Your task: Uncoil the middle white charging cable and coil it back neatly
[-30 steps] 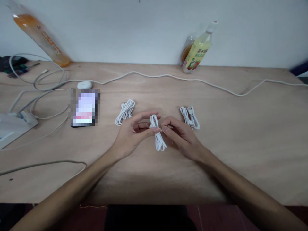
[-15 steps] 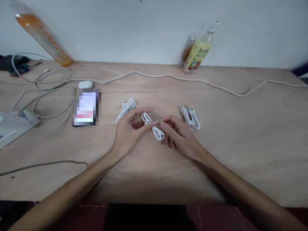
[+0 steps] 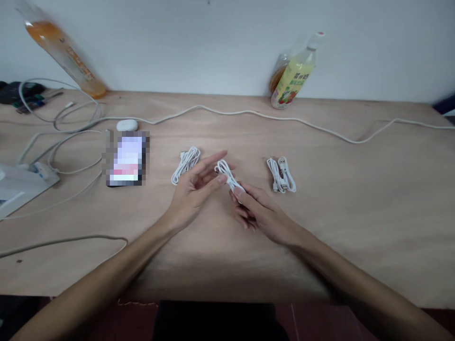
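A small coiled white cable (image 3: pixel 226 173) lies between both my hands near the middle of the wooden table (image 3: pixel 355 199). My right hand (image 3: pixel 258 210) grips its near end between thumb and fingers. My left hand (image 3: pixel 194 187) touches the coil's far part with thumb and fingertips, its other fingers spread. Another coiled white cable (image 3: pixel 185 164) rests on the table just left of my left hand. A third coiled white cable (image 3: pixel 281 174) lies to the right of my right hand.
A phone (image 3: pixel 126 158) and a white earbud case (image 3: pixel 127 125) lie at the left. Loose cables and a power strip (image 3: pixel 33 173) fill the far left. A long white cord (image 3: pixel 249 113) crosses the table's back. Two drink bottles (image 3: pixel 292 76) lean against the wall.
The coil has turned from hanging upright to lying slanted low over the table. My right hand moved left and closed on its near end. My left hand's fingers spread apart.
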`<action>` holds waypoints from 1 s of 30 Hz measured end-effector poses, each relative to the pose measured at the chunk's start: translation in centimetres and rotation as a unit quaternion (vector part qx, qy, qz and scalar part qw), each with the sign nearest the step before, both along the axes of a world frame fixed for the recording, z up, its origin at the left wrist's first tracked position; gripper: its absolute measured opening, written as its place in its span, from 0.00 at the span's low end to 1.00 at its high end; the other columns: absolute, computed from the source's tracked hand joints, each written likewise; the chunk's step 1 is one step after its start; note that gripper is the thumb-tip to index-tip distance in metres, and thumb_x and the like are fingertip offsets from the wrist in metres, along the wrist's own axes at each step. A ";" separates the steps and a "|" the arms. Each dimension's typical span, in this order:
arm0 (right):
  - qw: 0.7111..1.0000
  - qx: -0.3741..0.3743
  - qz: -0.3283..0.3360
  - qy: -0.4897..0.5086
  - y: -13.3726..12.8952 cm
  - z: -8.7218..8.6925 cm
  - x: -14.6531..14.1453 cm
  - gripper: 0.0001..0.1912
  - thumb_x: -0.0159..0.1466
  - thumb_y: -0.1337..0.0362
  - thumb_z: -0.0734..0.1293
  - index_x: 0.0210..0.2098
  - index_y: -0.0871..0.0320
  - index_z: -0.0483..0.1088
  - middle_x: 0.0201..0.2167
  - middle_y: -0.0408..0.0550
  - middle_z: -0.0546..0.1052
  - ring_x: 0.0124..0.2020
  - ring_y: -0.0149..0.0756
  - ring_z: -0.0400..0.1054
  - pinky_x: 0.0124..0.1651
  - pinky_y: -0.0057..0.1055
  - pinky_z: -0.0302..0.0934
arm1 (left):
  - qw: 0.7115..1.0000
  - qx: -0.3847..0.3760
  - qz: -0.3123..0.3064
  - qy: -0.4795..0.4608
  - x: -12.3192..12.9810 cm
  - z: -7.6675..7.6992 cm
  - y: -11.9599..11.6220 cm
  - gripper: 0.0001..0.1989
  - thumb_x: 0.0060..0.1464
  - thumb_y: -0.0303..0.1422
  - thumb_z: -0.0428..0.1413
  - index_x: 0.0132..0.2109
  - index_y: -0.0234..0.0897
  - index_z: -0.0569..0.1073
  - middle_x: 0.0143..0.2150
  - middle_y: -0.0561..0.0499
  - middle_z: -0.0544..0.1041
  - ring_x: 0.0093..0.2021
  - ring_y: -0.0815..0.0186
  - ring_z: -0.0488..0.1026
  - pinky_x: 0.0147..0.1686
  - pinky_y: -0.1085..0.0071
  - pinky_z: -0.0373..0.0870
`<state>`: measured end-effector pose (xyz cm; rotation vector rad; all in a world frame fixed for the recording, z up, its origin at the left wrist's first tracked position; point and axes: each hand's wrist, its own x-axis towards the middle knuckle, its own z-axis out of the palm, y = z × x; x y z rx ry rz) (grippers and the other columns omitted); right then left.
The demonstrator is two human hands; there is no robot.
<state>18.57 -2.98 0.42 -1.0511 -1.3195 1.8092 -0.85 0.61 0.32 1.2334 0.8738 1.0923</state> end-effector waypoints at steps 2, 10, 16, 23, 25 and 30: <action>1.000 0.004 -0.001 0.016 -0.1 -0.1 -0.2 0.23 0.77 0.41 0.64 0.36 0.52 0.62 0.25 0.33 0.62 0.21 0.27 0.55 0.22 0.28 0.53 | 1.000 -0.007 -0.001 -0.007 0.0 0.0 0.1 0.25 0.62 0.37 0.70 0.64 0.41 0.82 0.57 0.44 0.88 0.58 0.55 0.85 0.62 0.56 0.81; 0.988 0.118 -0.006 -0.102 -0.6 -0.3 -0.1 0.17 0.80 0.48 0.62 0.40 0.53 0.65 0.24 0.36 0.66 0.26 0.33 0.60 0.31 0.33 0.55 | 0.998 -0.004 0.039 0.041 0.0 0.6 -0.1 0.20 0.62 0.36 0.71 0.59 0.39 0.86 0.50 0.45 0.91 0.52 0.55 0.88 0.58 0.57 0.84; 0.975 0.168 0.006 -0.146 -1.0 -0.2 -0.2 0.12 0.82 0.55 0.57 0.43 0.51 0.64 0.24 0.37 0.65 0.27 0.37 0.60 0.34 0.37 0.54 | 0.998 -0.002 0.042 0.049 0.1 0.8 -0.4 0.17 0.63 0.38 0.71 0.57 0.39 0.87 0.49 0.46 0.91 0.51 0.55 0.89 0.57 0.59 0.84; 0.994 0.085 -0.010 -0.064 -1.3 -0.1 -0.7 0.20 0.81 0.49 0.59 0.34 0.51 0.58 0.26 0.35 0.60 0.25 0.32 0.52 0.29 0.33 0.52 | 0.998 0.023 0.053 0.032 0.1 0.7 0.1 0.11 0.66 0.38 0.68 0.52 0.41 0.89 0.47 0.48 0.90 0.47 0.62 0.86 0.54 0.66 0.81; 0.998 0.054 -0.014 -0.018 -1.1 0.0 -0.8 0.22 0.80 0.47 0.60 0.33 0.51 0.58 0.25 0.34 0.58 0.24 0.30 0.49 0.27 0.32 0.50 | 0.998 0.022 0.052 0.036 0.0 0.6 0.2 0.13 0.63 0.36 0.70 0.54 0.42 0.89 0.44 0.49 0.90 0.41 0.65 0.83 0.46 0.69 0.81; 0.987 -0.049 0.043 0.144 -0.4 0.2 -0.7 0.19 0.75 0.46 0.66 0.35 0.52 0.63 0.22 0.31 0.55 0.19 0.28 0.42 0.20 0.28 0.43 | 0.998 -0.049 -0.038 -0.025 -0.3 0.6 0.3 0.24 0.56 0.33 0.74 0.60 0.43 0.86 0.50 0.46 0.89 0.35 0.68 0.80 0.34 0.72 0.78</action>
